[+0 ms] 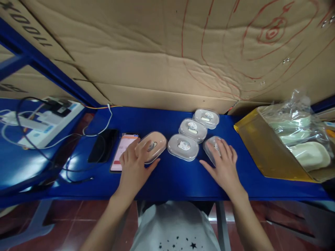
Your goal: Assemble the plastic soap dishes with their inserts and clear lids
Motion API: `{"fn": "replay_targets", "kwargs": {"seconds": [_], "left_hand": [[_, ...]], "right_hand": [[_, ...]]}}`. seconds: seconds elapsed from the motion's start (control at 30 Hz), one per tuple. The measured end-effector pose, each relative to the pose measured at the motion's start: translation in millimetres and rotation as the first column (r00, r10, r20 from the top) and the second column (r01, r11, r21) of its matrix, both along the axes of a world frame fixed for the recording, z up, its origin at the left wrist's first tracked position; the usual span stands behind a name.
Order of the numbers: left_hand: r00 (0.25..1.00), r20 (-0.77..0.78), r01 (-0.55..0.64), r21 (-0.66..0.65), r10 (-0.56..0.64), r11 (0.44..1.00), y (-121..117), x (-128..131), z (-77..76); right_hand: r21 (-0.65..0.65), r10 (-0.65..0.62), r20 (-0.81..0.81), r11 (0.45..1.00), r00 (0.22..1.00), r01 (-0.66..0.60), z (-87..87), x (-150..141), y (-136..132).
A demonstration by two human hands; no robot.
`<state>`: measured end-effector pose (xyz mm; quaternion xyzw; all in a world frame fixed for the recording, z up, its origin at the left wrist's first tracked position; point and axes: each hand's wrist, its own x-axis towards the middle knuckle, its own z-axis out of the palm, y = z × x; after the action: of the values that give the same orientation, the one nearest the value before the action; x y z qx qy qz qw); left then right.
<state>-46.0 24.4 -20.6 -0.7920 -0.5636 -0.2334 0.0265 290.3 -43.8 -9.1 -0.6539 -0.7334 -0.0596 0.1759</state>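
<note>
My left hand (134, 162) rests over the left end of a peach oval soap box (158, 141) with a clear lid. Its fingers are spread, and the thumb stretches along the near side. On the right, my right hand (222, 162) lies over a grey soap box (209, 148), fingers spread and thumb pointing inward, covering much of that box. Between the hands sits another grey soap box (183, 147) with a round label. Behind it, a second grey box (193, 130) and a third (206, 118) run back in a diagonal row.
A lit phone (120, 153) and a dark phone (103, 146) lie left of my left hand. Cables trail from a white power strip (52, 122). At right, an open cardboard box (261, 146) holds pale green pieces in clear plastic. Cardboard (146, 69) walls the blue table's (178, 181) back.
</note>
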Motion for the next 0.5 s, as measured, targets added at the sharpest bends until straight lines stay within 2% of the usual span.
{"fn": "replay_targets", "kwargs": {"seconds": [0.07,0.17,0.27,0.33,0.4,0.5], "left_hand": [[0.999,0.041,0.036,-0.031,-0.034,0.999,15,-4,-1.5],[0.991,0.109,0.088,-0.094,-0.078,0.992,41,-7,-0.7],[0.984,0.137,0.135,-0.172,-0.112,0.976,70,-1,2.8],[0.984,0.108,0.16,-0.165,-0.143,0.973,88,6,4.2],[0.981,0.071,0.188,-0.142,-0.179,0.972,101,15,5.1],[0.986,0.051,0.164,-0.102,-0.16,0.981,104,24,9.0]], "right_hand": [[-0.02,-0.087,-0.025,0.996,0.996,0.086,-4.1,21,-4],[-0.07,-0.109,-0.165,0.993,0.98,0.099,-9.2,51,1],[-0.095,-0.131,-0.382,0.99,0.915,0.103,-12.4,75,17],[-0.121,-0.161,-0.47,0.986,0.868,0.117,-14.5,87,30],[-0.095,-0.166,-0.439,0.986,0.883,0.138,-16.1,94,40],[0.053,-0.181,-0.23,0.979,0.956,0.198,-14.9,90,42]]}}
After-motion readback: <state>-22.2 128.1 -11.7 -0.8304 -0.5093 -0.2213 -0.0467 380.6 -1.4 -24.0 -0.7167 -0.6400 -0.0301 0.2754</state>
